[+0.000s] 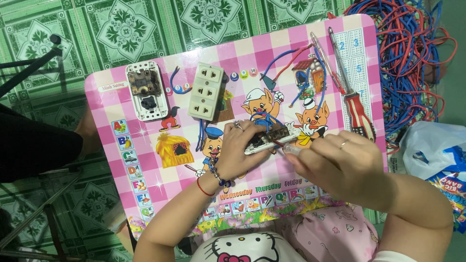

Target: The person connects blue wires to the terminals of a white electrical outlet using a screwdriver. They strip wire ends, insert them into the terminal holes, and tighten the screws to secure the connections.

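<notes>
- Left hand [238,148] presses down on a white switch [269,140], fingers wrapped on it, mid pink table [121,194].
- Right hand [340,167] is closed tight on a small screwdriver [286,148]; tip touches the switch.
- Red screwdriver [358,114] lies nearby, w/ white socket [206,97] up top.
- Red & blue wires [412,58] sit off to the right.

Two hands: left [240,145], right [340,165]. Three white electrical fittings: switch plate [146,90], socket [207,97], held unit [272,139]. Two screwdrivers, upper right [357,109], [323,56]. One table [160,170].
</notes>
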